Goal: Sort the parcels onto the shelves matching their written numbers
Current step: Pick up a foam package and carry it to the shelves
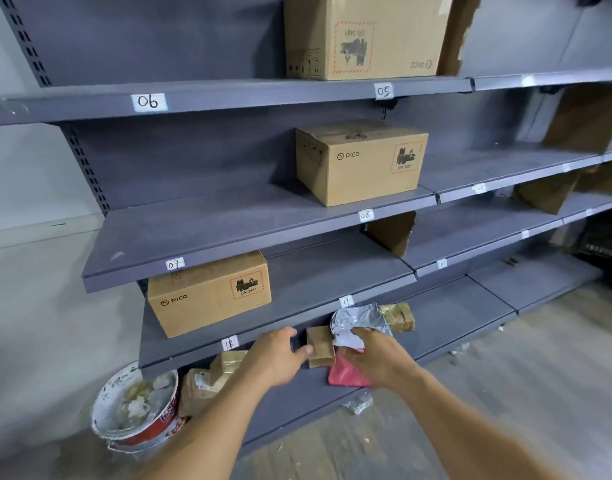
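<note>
A big grey shelf rack point(193, 230) fills the wall, with small white number tags on its edges. The biggest box point(363, 36) stands on the top shelf, above tag 05 point(383, 90). A middle box point(360, 164) sits one shelf down, above tag 08 point(365, 215). A third box point(207, 296) sits on the shelf below that, above tag 18 point(229, 342).

A round red and white tub point(135, 407) stands on the floor at the left end, touching some brown parcels point(207, 382).

Both hands reach to the bottom shelf point(453, 317). The right hand point(374, 358) has its grip curled around the lower edge of a crinkly silver bag point(358, 322), lifted up near tag 17 point(346, 301). A pink parcel point(346, 374) lies on the shelf, just under that hand. The left hand point(277, 358) has a loose, open grip and holds nothing; its thumb touches a small brown box point(320, 346) beside the silver bag. A gold parcel point(398, 317) sits right behind the bag.
</note>
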`<state>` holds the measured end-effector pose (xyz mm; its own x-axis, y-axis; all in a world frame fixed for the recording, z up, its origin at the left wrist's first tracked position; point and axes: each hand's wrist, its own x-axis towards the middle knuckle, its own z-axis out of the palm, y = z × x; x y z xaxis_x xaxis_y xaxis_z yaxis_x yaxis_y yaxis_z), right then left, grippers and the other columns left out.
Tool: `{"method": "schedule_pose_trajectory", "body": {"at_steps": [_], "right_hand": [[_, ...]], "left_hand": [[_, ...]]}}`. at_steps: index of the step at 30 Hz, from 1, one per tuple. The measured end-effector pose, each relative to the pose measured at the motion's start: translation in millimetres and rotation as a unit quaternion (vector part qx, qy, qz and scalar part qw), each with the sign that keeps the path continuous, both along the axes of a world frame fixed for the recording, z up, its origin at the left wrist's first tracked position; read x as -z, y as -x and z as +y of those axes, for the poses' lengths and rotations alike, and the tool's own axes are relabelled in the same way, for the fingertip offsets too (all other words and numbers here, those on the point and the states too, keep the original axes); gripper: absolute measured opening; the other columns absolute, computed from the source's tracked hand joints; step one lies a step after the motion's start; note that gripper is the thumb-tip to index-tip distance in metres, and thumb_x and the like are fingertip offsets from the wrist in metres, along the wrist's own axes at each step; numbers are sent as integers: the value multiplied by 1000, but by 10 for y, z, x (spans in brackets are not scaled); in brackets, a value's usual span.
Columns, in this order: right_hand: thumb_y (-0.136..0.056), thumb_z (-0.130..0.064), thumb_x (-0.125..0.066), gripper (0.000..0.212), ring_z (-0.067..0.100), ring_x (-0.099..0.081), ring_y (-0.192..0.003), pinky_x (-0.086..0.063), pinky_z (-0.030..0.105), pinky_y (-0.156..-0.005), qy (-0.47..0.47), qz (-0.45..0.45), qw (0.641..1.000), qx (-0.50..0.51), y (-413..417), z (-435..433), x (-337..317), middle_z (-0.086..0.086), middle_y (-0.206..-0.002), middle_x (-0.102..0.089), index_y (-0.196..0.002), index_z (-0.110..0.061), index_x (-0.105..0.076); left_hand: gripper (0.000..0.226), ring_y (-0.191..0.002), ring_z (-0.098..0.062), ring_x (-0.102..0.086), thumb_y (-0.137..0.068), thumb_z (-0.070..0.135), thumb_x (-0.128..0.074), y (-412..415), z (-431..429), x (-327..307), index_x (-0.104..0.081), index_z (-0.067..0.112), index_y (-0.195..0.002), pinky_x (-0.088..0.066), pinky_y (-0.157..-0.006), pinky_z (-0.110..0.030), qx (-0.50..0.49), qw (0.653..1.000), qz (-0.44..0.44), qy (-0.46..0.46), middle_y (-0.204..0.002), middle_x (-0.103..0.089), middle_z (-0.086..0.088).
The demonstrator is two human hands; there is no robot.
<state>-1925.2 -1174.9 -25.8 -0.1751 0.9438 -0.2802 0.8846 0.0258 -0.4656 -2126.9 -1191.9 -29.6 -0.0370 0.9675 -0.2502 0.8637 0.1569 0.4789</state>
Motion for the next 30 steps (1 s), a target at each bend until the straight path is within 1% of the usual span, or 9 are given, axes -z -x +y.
{"method": "schedule_pose_trajectory", "body": {"at_steps": [5, 8, 10, 14, 17, 20, 23, 26, 30], "right_hand": [[-100, -46, -50, 61, 26, -42, -140, -38, 30, -106, -3, -12, 999, 39, -796, 34, 5, 7, -151, -48, -151, -14, -39], [-99, -48, -51, 61, 27, -50, -133, -42, 31, -101, -4, -19, 998, 65, -1372, 68, -14, 8, -143, -56, -151, -17, -42], [-101, -46, -51, 55, 28, -51, -130, -42, 32, -100, -6, -25, 997, 77, -1777, 87, -63, 9, -141, -57, -147, -16, -46], [-102, -41, -52, 48, 27, -51, -131, -42, 32, -102, -12, -28, 993, 112, -2544, 113, -147, 8, -139, -59, -145, -19, -49], [-100, -50, -50, 54, 31, -51, -129, -45, 37, -101, 3, -27, 987, 159, -3047, 126, -59, 11, -136, -59, -139, -12, -52], [-100, -53, -48, 54, 31, -53, -125, -47, 37, -97, 5, -27, 982, 185, -3473, 119, -4, 12, -132, -62, -134, -12, -54], [-102, -48, -47, 52, 29, -49, -131, -44, 35, -99, 6, -23, 977, 213, -3867, 155, 63, 10, -139, -58, -141, -14, -50], [-101, -52, -46, 60, 28, -45, -137, -42, 36, -106, 16, -21, 969, 244, -4237, 241, 177, 8, -147, -52, -148, -15, -44], [-102, -49, -47, 58, 28, -44, -138, -41, 34, -106, 27, -33, 959, 279, -4664, 435, 273, 10, -148, -51, -149, -14, -44]], "left_hand": [[54, -130, -22, -51, -96, 48, -56, -804, 194, -111, -50, 20, -142, -43, -101, -29, 45, 999, -2, 2, -145, -53, -4], [55, -130, -22, -51, -94, 50, -57, -1365, 353, -126, -51, 23, -141, -42, -101, -28, 75, 997, 2, -1, -144, -54, -2], [57, -129, -22, -52, -92, 55, -56, -1755, 451, -146, -51, 26, -141, -43, -103, -31, 91, 996, -4, 3, -144, -55, -1], [59, -134, -20, -48, -95, 50, -56, -2510, 603, -203, -47, 21, -145, -39, -106, -28, 132, 991, -21, 3, -147, -52, -3], [57, -133, -21, -48, -95, 51, -57, -3007, 718, -190, -48, 22, -144, -39, -105, -29, 160, 987, -22, 8, -146, -52, -3], [58, -135, -19, -48, -95, 52, -57, -3455, 835, -151, -47, 23, -145, -38, -106, -28, 189, 981, -24, 21, -148, -51, 0], [60, -135, -19, -48, -95, 51, -57, -3880, 998, -117, -45, 23, -147, -38, -107, -28, 220, 975, -23, 28, -149, -49, 1], [60, -134, -18, -48, -95, 51, -57, -4267, 1181, -67, -47, 22, -146, -40, -107, -28, 250, 967, -16, 36, -149, -49, 1], [56, -132, -20, -50, -95, 50, -57, -4752, 1534, 23, -51, 20, -141, -42, -105, -29, 298, 954, 2, 40, -144, -54, -2]]}}
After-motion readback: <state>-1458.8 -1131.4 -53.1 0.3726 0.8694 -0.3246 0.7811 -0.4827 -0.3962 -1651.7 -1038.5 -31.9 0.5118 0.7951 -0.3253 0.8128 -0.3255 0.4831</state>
